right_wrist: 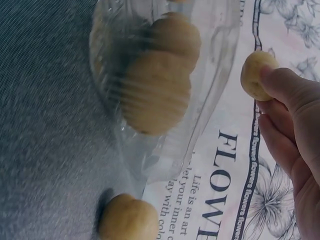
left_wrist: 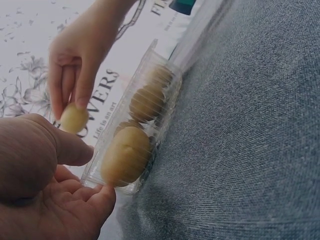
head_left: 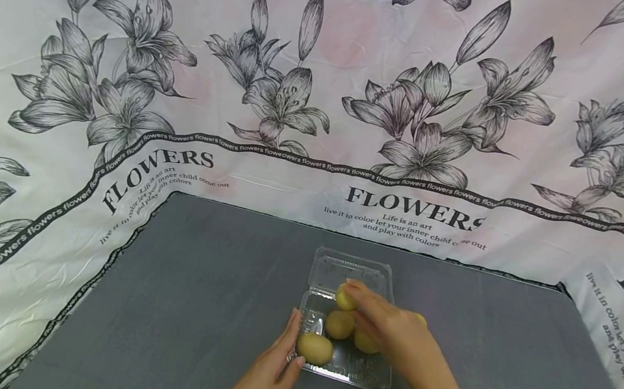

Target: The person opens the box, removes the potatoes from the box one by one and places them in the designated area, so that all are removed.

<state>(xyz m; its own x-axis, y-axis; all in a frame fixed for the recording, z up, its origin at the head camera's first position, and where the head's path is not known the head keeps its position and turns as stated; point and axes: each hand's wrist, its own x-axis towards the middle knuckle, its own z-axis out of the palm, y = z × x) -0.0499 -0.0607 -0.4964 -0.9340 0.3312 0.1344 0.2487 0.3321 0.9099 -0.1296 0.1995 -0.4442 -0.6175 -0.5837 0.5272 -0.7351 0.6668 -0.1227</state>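
A clear plastic clamshell container (head_left: 347, 376) sits on the grey table with its lid (head_left: 350, 272) folded back. Several small yellow-brown potatoes lie inside, among them one potato (head_left: 315, 349) at the near left corner and another potato (head_left: 339, 324) behind it. The left hand (head_left: 269, 373) grips the container's left side, its thumb by the near corner. Above the container the right hand (head_left: 390, 320) pinches a small potato (right_wrist: 259, 75) between thumb and fingertips. Part of the container's right side is hidden by that hand in the head view.
One more potato (right_wrist: 129, 220) rests on the grey table (head_left: 205, 285) outside the container, mostly behind the right hand in the head view. A white cloth (head_left: 323, 110) printed with flowers and lettering stands along the table's back and sides.
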